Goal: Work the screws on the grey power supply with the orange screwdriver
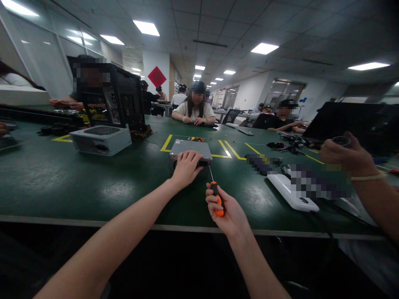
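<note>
A grey metal computer power supply (192, 148) lies on the green table in front of me, with bundled wires at its far side. My left hand (186, 168) grips its near edge, fingers over the top and thumb at the front face. An orange and black screwdriver (219, 203) is wrapped in the fingers of my right hand (229, 209). Its thin shaft points up and away to the near right corner of the power supply. Whether the tip sits in a screw is too small to tell.
Left on the green table (124, 203) stand another power supply (101, 140) and an open black computer case (124, 95). A white power bank-like slab (291, 191) and cables (288, 143) lie right. Another person's hand (346, 155) reaches in there, holding something round. More people sit beyond.
</note>
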Demonstrator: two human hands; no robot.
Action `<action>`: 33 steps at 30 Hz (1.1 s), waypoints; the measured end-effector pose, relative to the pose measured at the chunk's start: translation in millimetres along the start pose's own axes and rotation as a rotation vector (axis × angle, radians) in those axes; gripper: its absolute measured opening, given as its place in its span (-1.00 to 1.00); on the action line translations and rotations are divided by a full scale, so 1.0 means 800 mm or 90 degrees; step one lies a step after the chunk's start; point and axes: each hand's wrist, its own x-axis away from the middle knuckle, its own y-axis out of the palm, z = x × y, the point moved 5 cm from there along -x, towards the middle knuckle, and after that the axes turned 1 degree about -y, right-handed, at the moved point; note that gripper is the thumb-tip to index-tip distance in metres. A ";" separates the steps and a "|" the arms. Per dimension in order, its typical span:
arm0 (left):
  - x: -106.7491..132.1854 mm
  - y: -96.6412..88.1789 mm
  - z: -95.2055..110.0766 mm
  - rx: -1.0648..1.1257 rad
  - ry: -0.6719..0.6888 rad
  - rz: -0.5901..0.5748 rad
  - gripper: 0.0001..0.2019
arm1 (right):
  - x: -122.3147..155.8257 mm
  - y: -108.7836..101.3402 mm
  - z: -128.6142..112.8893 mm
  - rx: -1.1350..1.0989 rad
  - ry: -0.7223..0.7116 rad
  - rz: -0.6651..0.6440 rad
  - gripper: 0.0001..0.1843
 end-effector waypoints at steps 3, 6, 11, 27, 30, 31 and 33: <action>0.000 -0.002 0.001 0.001 0.000 -0.002 -0.67 | -0.001 -0.001 -0.001 -0.020 -0.017 0.017 -0.85; 0.001 -0.004 0.002 0.009 0.008 -0.005 -0.67 | -0.001 -0.001 0.000 -0.036 -0.011 0.010 -0.85; 0.002 -0.005 0.000 0.020 0.014 -0.002 -0.67 | 0.000 0.001 0.001 -0.016 0.004 -0.006 -0.79; 0.003 -0.004 0.000 0.011 0.010 -0.015 -0.63 | -0.002 0.000 0.001 -0.025 -0.024 0.032 -0.87; 0.003 -0.005 0.001 -0.007 0.008 -0.027 -0.60 | -0.002 0.003 0.004 -0.030 -0.011 0.028 -0.85; 0.003 -0.005 0.001 -0.012 0.008 -0.031 -0.60 | -0.002 0.005 0.006 -0.030 -0.005 0.026 -0.84; 0.002 -0.005 0.002 -0.017 0.004 -0.037 -0.60 | -0.003 0.006 0.008 -0.028 0.002 0.020 -0.83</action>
